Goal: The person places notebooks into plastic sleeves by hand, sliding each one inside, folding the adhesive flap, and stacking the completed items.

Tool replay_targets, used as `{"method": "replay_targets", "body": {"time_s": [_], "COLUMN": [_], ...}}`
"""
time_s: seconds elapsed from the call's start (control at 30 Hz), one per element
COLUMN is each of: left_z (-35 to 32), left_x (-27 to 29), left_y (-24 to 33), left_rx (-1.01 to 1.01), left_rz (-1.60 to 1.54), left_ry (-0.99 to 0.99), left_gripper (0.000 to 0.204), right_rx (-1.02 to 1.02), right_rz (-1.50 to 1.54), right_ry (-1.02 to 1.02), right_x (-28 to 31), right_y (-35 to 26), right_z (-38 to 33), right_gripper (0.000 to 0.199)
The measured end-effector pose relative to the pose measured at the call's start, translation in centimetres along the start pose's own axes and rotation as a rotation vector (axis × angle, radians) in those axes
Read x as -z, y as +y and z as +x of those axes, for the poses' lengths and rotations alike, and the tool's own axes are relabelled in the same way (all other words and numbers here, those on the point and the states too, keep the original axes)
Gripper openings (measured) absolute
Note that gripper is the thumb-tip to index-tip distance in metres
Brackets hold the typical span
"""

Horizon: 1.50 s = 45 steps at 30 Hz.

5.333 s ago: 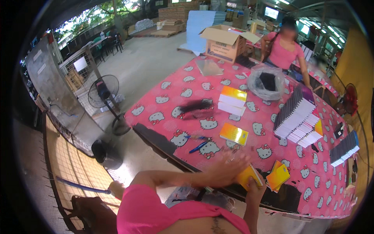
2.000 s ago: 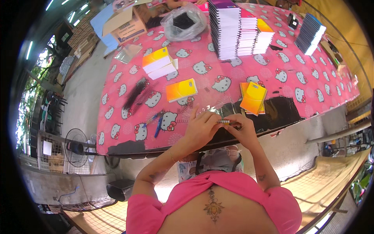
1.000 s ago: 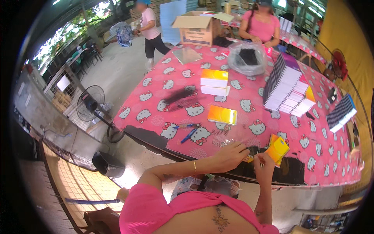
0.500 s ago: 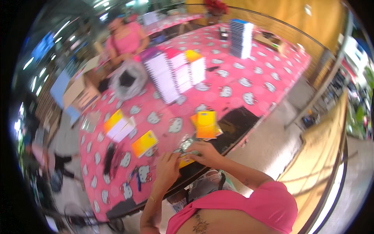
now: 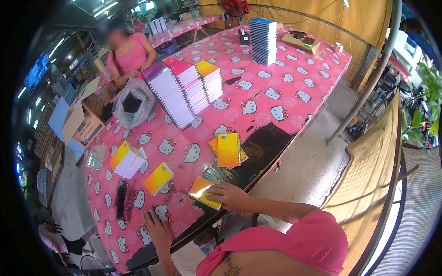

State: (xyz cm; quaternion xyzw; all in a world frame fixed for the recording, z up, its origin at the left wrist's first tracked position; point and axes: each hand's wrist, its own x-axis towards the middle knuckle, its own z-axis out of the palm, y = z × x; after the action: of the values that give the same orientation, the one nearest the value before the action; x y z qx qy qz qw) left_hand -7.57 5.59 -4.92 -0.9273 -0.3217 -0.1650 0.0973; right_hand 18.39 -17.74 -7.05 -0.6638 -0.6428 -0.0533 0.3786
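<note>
At the table's front edge lies a yellow-orange spiral notebook [image 5: 199, 192], its wire binding along the side closest to me. My right hand [image 5: 224, 197] grips its right part, fingers over the cover and the thumb hidden. Further left, my left hand [image 5: 157, 230] is open over the pink tablecloth [image 5: 177, 161], fingers apart, with nothing visible in it. The blue pen-like tools seen earlier there are now hidden. Between the hands and slightly farther off is a yellow pad without a visible coil [image 5: 159, 178]. Several yellow spiral notebooks [image 5: 229, 149] lie piled beyond my right hand.
Left are an upright yellow-covered paper block [image 5: 127, 160] and a dark bundle of strands [image 5: 122, 202]. Tall notebook stacks [image 5: 168, 94], a plastic bag [image 5: 133, 103] and a cardboard box [image 5: 85, 122] stand farther back. Another person [image 5: 131, 53] works across the table; a blue-topped stack [image 5: 263, 42] is far right.
My left hand has let go of the notebook and moved left onto the tablecloth. My right hand stays on the notebook, which now lies flatter and more uncovered. The view has shifted slightly.
</note>
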Motion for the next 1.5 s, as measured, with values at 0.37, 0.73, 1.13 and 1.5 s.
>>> {"method": "replay_targets", "body": {"time_s": [0.37,0.73,1.13,1.5], "left_z": [1.1,3.6,6.8,7.7], "left_x": [-0.2,3.1,2.4,2.1], "left_y": [-3.7,6.2,6.5,7.3], "left_rx": [0.456,0.762,0.74,0.595], "left_rz": [-0.842,-1.893,-1.818,-1.548], "left_ry": [-0.008,-0.856,-1.151,-1.074], "left_gripper": [0.039,0.033,0.035,0.029], "right_rx": [-0.081,-0.153,-0.131,-0.116], "right_rz": [-0.085,-0.134,-0.153,-0.162], "right_ry": [-0.146,-0.426,-0.302,-0.304], "right_x": [2.5,2.1,1.7,1.9], "right_y": [-1.3,-2.1,-1.9,-1.7], "right_z": [-0.1,-0.4,0.0,0.2], "right_gripper": [0.059,0.075,0.069,0.068]}}
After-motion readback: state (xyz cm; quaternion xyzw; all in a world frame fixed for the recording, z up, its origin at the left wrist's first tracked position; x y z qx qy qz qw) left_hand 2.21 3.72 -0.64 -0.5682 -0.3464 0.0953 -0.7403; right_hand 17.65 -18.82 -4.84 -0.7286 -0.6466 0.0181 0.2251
